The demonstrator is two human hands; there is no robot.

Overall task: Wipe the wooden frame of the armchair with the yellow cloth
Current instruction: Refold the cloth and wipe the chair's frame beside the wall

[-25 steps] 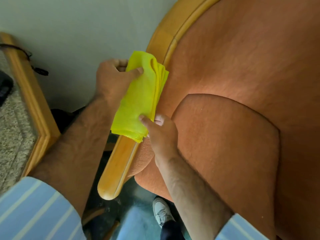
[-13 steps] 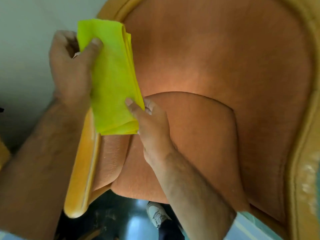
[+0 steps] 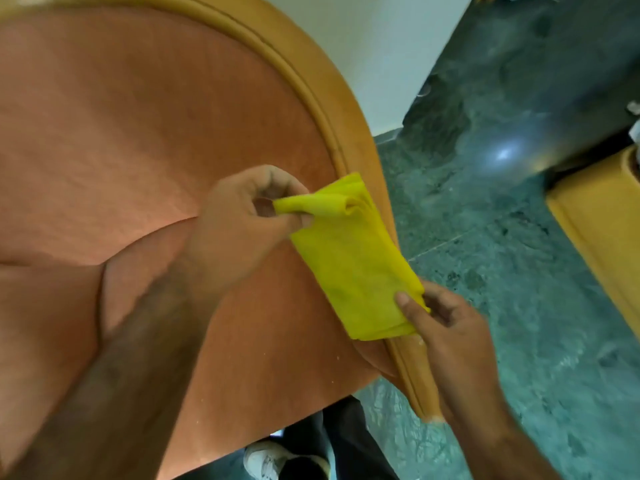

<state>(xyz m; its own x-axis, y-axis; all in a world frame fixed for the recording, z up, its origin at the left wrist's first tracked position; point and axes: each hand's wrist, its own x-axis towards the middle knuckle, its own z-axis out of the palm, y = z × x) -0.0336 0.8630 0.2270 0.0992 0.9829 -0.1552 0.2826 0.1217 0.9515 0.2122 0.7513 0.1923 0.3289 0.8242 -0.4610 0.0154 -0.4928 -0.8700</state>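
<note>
The folded yellow cloth lies over the right arm of the armchair, against its curved wooden frame. My left hand pinches the cloth's upper end above the orange upholstery. My right hand grips the cloth's lower corner beside the frame's front end. The cloth hides the stretch of frame beneath it.
A dark green marble floor spreads to the right of the chair. Another light wooden furniture piece stands at the right edge. A white wall rises behind the chair. My white shoe shows below the seat.
The view has swung from the chair's left arm to its right arm. Both hands carried the cloth across and now hold it on the right side of the frame.
</note>
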